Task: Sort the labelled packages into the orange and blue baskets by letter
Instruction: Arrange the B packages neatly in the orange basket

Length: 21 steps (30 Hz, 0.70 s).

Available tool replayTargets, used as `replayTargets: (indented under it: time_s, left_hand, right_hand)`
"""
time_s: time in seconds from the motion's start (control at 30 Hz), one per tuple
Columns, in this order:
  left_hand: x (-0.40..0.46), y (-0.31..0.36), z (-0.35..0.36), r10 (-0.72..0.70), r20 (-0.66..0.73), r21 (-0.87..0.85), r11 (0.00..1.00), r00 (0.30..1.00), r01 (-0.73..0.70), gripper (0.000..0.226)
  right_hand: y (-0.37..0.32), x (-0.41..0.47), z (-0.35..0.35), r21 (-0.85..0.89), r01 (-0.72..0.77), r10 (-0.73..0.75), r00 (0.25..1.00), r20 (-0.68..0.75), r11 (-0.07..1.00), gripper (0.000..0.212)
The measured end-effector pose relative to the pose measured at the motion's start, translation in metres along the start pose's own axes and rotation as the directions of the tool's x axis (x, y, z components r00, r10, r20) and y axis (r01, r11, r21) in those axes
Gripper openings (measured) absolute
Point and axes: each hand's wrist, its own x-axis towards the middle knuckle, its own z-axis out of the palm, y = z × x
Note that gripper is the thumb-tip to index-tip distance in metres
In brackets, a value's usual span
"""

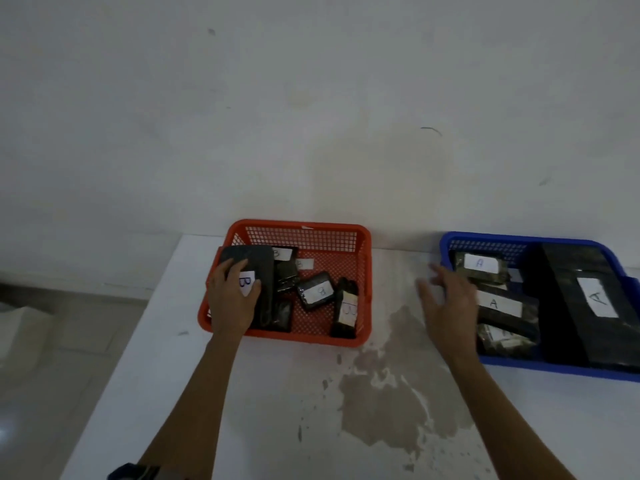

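Hands: left hand [232, 296] grips dark B package [250, 271] over orange basket [301, 233], far edge of bench [277, 393]; right hand [448, 299] open, blurred, hiding near-left rim of blue basket [519, 239], cut off at frame's right edge.

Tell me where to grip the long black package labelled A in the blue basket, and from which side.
Grip the long black package across its two long edges, near the A label, coming from above. It lies flat, filling the right part of the blue basket, with basket walls around it, so the ends and sides look hard to reach.
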Motion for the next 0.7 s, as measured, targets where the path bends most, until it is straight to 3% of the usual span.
replayTargets:
  time_s: [0.07, 0.17, 0.23, 0.33, 0.4, 0.53, 0.7]
  left_hand:
    - [0.003, -0.013, -0.005, -0.084, 0.062, 0.01, 0.996, 0.995, 0.084, 0.06]
    - [0.009, -0.023, -0.011, -0.093, 0.104, -0.054, 0.994, 0.99, 0.099, 0.064]
    - [0.013, -0.03, -0.016, -0.1, 0.124, -0.122, 0.986, 0.987, 0.115, 0.064]
    - [0.014, -0.039, -0.021, -0.057, 0.169, -0.142, 0.986, 0.984, 0.082, 0.062]
    - [0.016, -0.042, -0.023, -0.035, 0.214, -0.108, 0.992, 0.976, 0.059, 0.062]
    - [0.017, -0.04, -0.019, -0.015, 0.262, -0.057, 0.998, 0.965, 0.031, 0.061]
    - [0.029, -0.037, -0.02, 0.046, 0.217, -0.194, 0.981, 0.975, -0.003, 0.05]
  right_hand:
    - [-0.036, -0.012, 0.029, 0.077, 0.053, -0.062, 0.991, 0.117, 0.996, 0.042]
    - [-0.082, -0.027, 0.074, 0.23, 0.11, -0.175, 0.941, 0.289, 0.967, 0.038]
    - [-0.108, -0.035, 0.105, 0.281, 0.072, -0.202, 0.86, 0.468, 0.957, 0.041]
    - [-0.136, -0.046, 0.152, 0.212, -0.089, -0.091, 0.696, 0.712, 0.973, 0.062]
    - [-0.146, -0.054, 0.179, 0.207, -0.188, -0.031, 0.665, 0.746, 0.96, 0.065]
    - [-0.153, -0.057, 0.203, 0.267, -0.338, 0.058, 0.709, 0.703, 0.903, 0.06]
    - [-0.156, -0.044, 0.194, 0.374, -0.391, 0.082, 0.775, 0.626, 0.841, 0.044]
